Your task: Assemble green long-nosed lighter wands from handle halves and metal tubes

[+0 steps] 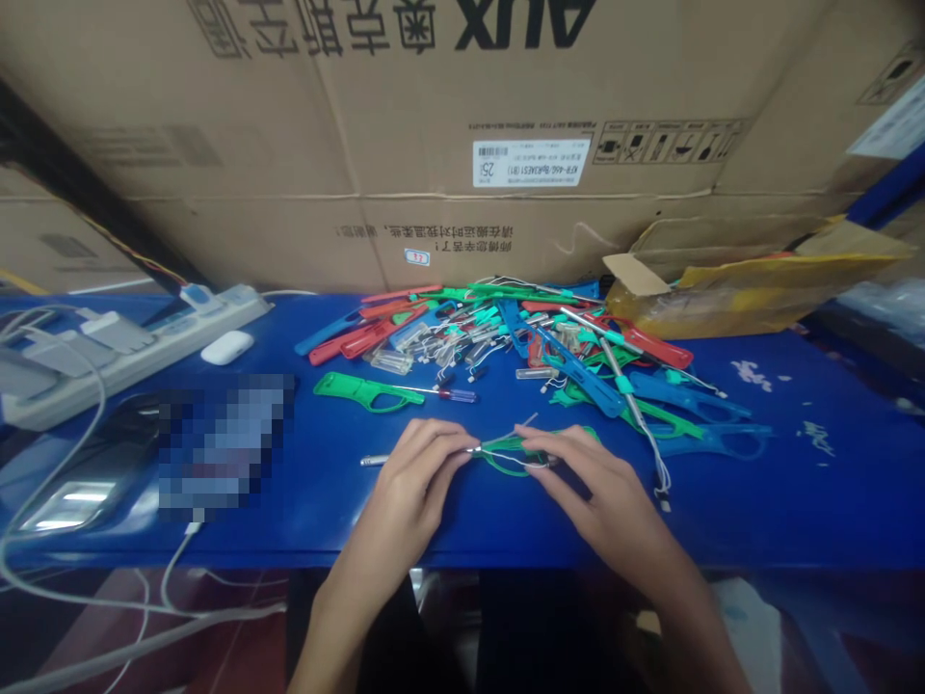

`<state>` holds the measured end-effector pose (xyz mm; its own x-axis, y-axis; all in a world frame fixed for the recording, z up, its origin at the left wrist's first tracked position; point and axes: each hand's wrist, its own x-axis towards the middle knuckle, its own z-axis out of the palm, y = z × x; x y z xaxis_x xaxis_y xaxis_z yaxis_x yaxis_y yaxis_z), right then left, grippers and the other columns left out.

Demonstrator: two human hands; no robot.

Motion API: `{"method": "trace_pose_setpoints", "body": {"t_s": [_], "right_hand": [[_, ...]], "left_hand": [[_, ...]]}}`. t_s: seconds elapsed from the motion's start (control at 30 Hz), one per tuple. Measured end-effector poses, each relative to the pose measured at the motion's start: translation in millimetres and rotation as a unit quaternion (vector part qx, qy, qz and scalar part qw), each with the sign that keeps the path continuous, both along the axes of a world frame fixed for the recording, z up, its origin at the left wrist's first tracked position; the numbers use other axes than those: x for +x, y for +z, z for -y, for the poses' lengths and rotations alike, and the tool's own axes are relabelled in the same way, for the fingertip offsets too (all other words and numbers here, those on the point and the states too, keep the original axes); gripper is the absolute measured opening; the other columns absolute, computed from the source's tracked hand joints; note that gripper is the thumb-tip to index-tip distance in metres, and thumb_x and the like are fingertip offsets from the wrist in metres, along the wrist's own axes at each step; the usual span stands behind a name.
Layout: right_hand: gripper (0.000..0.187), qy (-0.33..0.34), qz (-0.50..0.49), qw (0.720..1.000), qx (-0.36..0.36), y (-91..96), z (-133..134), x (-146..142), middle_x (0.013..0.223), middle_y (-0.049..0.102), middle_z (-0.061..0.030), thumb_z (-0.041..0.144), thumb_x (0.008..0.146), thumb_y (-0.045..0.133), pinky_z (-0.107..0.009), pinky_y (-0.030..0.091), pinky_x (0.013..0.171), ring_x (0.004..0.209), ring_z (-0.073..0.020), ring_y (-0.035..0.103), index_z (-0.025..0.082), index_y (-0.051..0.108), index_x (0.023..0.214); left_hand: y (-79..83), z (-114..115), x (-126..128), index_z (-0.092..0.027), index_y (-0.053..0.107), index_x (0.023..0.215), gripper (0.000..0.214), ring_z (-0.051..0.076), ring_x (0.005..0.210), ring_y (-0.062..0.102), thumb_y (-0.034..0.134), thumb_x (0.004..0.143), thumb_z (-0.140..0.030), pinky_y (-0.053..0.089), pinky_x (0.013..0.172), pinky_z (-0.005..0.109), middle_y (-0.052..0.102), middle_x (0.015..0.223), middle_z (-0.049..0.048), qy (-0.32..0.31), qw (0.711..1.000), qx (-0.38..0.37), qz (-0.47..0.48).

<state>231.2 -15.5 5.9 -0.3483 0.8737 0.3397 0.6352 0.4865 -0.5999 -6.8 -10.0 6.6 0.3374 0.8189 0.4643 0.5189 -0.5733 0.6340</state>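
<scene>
My left hand (423, 477) is closed in a pinch on a thin metal lighter tube (374, 461), whose end sticks out to the left of it. Just opposite, my right hand (589, 472) pinches a green plastic lighter handle shell (506, 461). White wires run along this shell between my fingertips, and their far ends are hidden by the right fingers. Beyond my hands lies another green handle shell (354, 390), with a screwdriver (455, 395) against its right end. A lighter tube with white wires (625, 386) rests to the right.
Behind is a pile of red, blue and green shells (368, 333), clear cartridges and wires. Large cardboard boxes (419, 135) stand at the back, an opened carton (752, 294) at right. A power strip (166, 337), earbud case (227, 347) and charging phone (224, 443) occupy the left.
</scene>
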Motion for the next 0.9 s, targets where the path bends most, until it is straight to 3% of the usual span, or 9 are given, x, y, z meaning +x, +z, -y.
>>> {"method": "trace_pose_setpoints", "body": {"t_s": [0.53,0.9], "right_hand": [[0.026,-0.003,0.063,0.996,0.070,-8.4,-3,-4,0.125,0.073,-0.0059,0.021,0.103,0.049,-0.042,0.057,0.095,0.107,-0.0209,0.067,0.022,0.066,0.124],[0.027,-0.002,0.062,0.995,0.076,-7.7,-4,-6,0.119,0.076,-0.0053,0.020,0.103,0.049,-0.045,0.056,0.098,0.105,-0.0208,0.070,0.022,0.065,0.124]], "left_hand": [[-10.2,-6,3,-0.021,0.070,0.111,0.020,0.021,0.107,0.061,0.055,0.101,-0.012,0.054,0.092,0.041,0.069,0.114,0.0060,0.006,0.999,-0.001,-0.035],[-10.9,0,5,-0.021,0.067,0.124,0.030,0.025,0.107,0.059,0.051,0.101,-0.009,0.054,0.091,0.048,0.069,0.124,0.0088,0.020,0.994,0.026,-0.104]]}}
